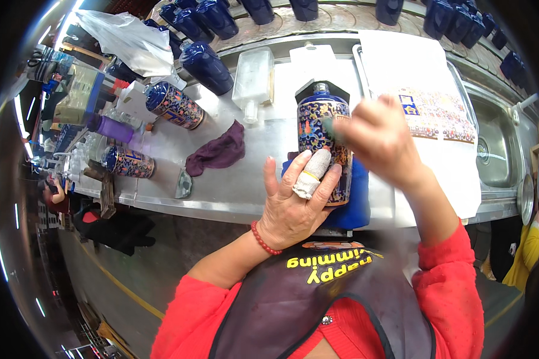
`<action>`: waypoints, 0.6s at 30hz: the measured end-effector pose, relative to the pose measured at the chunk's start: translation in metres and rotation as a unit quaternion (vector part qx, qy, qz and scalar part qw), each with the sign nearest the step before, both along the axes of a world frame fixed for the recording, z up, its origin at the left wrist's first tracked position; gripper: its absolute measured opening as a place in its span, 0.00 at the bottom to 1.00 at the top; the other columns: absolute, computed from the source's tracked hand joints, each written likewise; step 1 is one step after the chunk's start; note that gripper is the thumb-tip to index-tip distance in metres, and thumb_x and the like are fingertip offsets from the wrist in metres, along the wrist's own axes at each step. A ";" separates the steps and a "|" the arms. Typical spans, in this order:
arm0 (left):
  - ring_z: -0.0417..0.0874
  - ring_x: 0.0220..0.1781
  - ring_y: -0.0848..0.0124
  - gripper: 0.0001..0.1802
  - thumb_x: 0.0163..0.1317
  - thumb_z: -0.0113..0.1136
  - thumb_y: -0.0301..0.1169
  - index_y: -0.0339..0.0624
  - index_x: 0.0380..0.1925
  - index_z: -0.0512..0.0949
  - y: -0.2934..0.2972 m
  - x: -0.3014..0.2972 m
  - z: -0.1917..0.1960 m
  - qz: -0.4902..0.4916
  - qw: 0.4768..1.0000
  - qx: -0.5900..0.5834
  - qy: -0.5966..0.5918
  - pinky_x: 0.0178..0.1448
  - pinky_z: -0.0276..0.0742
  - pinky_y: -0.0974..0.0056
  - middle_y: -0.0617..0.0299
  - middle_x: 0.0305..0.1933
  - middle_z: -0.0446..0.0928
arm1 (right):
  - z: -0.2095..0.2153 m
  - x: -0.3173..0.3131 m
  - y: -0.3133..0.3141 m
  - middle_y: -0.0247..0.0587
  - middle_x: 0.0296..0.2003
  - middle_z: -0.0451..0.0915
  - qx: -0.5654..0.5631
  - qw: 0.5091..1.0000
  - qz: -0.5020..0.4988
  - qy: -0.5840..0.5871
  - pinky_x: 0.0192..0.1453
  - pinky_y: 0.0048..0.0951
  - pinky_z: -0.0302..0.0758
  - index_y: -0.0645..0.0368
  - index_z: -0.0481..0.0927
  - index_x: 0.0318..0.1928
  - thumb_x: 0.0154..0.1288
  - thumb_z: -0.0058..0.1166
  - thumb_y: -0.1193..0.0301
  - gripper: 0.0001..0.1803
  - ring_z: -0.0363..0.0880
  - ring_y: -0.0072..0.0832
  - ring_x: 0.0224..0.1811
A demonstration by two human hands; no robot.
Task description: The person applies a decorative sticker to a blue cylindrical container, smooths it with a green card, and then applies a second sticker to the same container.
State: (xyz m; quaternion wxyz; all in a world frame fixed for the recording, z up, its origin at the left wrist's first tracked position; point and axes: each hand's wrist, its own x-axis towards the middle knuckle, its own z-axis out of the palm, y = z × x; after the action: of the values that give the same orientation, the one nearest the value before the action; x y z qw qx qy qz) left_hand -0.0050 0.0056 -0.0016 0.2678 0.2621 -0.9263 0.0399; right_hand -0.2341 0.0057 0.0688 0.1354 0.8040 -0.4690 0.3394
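A dark blue bottle [322, 128] with a colourful floral pattern lies in front of me, its neck pointing away. My left hand [296, 200] holds its near part, fingers spread along its side; one finger is wrapped in white cloth with a yellow band. Over the bottle's right side, my right hand [380, 140] is closed and blurred by motion. A small greenish piece [330, 128] shows at its fingers, against the patterned surface; its exact kind is unclear. Blue material [359, 197] lies beneath the bottle.
Two patterned bottles [175, 106] and a plain blue bottle [206, 67] stand to the left. A purple cloth [218, 149] and a greenish flat piece [184, 183] lie on the metal table. Patterned printed sheets [440, 113] rest at right, before a sink [497, 143]. Several blue bottles line the back.
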 end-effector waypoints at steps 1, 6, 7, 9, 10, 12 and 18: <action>0.71 0.72 0.56 0.35 0.57 0.74 0.48 0.51 0.64 0.77 -0.003 0.002 0.000 -0.015 0.999 -0.028 0.022 0.83 0.28 0.35 0.58 0.64 0.79 | 0.001 -0.001 0.004 0.35 0.31 0.76 0.070 0.994 0.088 0.007 0.48 0.38 0.68 0.50 0.85 0.40 0.46 0.72 0.76 0.17 0.74 0.31 0.34; 0.73 0.72 0.60 0.37 0.56 0.74 0.47 0.54 0.66 0.76 -0.002 0.003 -0.009 0.004 0.997 0.007 0.074 0.82 0.37 0.31 0.58 0.66 0.78 | -0.015 -0.016 -0.015 0.37 0.30 0.76 0.339 0.840 0.062 -0.419 0.31 0.27 0.71 0.60 0.86 0.44 0.64 0.65 0.77 0.08 0.77 0.28 0.30; 0.73 0.72 0.59 0.38 0.55 0.75 0.47 0.54 0.67 0.76 0.000 0.004 -0.011 0.007 0.996 0.020 0.090 0.81 0.38 0.31 0.58 0.67 0.78 | -0.016 -0.015 -0.018 0.37 0.30 0.75 0.213 0.936 0.001 -0.280 0.33 0.28 0.70 0.59 0.86 0.44 0.62 0.66 0.77 0.10 0.76 0.28 0.30; 0.73 0.72 0.54 0.40 0.55 0.75 0.46 0.49 0.68 0.74 0.001 0.009 -0.016 -0.003 0.991 0.058 0.124 0.81 0.39 0.31 0.54 0.67 0.77 | -0.011 -0.004 -0.022 0.36 0.30 0.75 0.026 0.996 0.006 -0.089 0.36 0.32 0.70 0.58 0.87 0.44 0.56 0.68 0.78 0.13 0.74 0.30 0.30; 0.73 0.72 0.53 0.40 0.55 0.75 0.46 0.48 0.68 0.74 0.001 0.012 -0.018 -0.001 0.987 0.080 0.137 0.81 0.39 0.30 0.52 0.67 0.77 | -0.006 0.006 -0.011 0.36 0.30 0.74 -0.021 0.997 0.075 -0.009 0.39 0.34 0.69 0.58 0.87 0.43 0.53 0.68 0.78 0.15 0.73 0.32 0.30; 0.73 0.72 0.51 0.41 0.56 0.74 0.45 0.46 0.69 0.72 0.003 0.015 -0.020 0.001 0.978 0.124 0.166 0.81 0.39 0.30 0.50 0.67 0.76 | 0.009 0.021 0.003 0.34 0.27 0.75 0.074 0.980 0.177 -0.057 0.42 0.37 0.68 0.53 0.87 0.38 0.47 0.73 0.78 0.15 0.75 0.33 0.30; 0.61 0.77 0.49 0.42 0.53 0.72 0.47 0.50 0.69 0.71 0.006 0.007 -0.016 0.006 0.990 0.055 0.127 0.81 0.34 0.28 0.51 0.66 0.73 | -0.004 0.020 -0.030 0.37 0.31 0.80 0.120 0.940 -0.102 -0.302 0.41 0.30 0.75 0.60 0.86 0.46 0.57 0.70 0.79 0.15 0.80 0.27 0.36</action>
State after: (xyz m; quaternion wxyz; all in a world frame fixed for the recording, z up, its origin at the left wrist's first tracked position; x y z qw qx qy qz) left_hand 0.0015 0.0120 -0.0179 0.3686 0.2853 -0.8837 -0.0431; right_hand -0.2136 -0.0240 0.0653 -0.0763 0.6219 -0.6044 0.4921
